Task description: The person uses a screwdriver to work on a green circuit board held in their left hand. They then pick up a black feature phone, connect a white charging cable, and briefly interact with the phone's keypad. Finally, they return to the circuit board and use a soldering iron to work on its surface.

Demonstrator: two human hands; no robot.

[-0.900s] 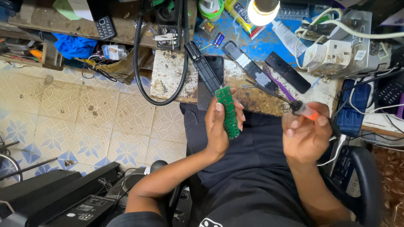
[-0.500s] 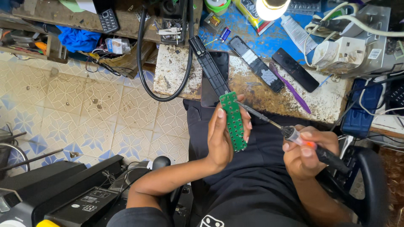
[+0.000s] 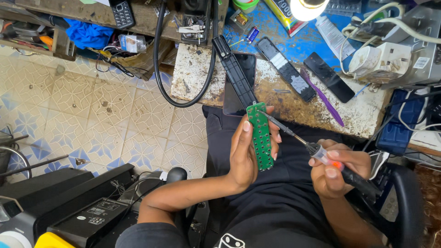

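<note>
At the far left, a tiled floor [image 3: 92, 110] runs under a wooden shelf [image 3: 69, 14] carrying a black keypad phone [image 3: 122, 13] and a blue cloth [image 3: 89, 33]. Black equipment cases [image 3: 78, 202] sit at the lower left. A black cable [image 3: 161, 59] loops down from the shelf edge across the worn bench [image 3: 197, 73]. A long black casing [image 3: 233, 69] lies on the bench, slanting toward the seated person and overlapping a dark phone [image 3: 241, 82]. The left hand [image 3: 245, 151] is raised above the lap, fingers wrapped around a narrow green board [image 3: 260, 135], held upright with its dotted face turned to the camera; the thumb presses the left edge, fingertips curl over the right. A soldering iron [image 3: 317, 151] reaches in from the right, its metal tip meeting the board near the top edge. The right hand [image 3: 337, 167] is clenched around the iron's handle, close beside the left hand and slightly lower. Behind them on the bench lie two black remote shells [image 3: 287, 69], one with pale patches, and a purple tool [image 3: 321, 96]. A lit lamp [image 3: 308, 5] hangs over the blue bench top [image 3: 275, 27]. At the far right, a grimy white socket block [image 3: 379, 62] with cables sits near a blue box [image 3: 397, 124].
</note>
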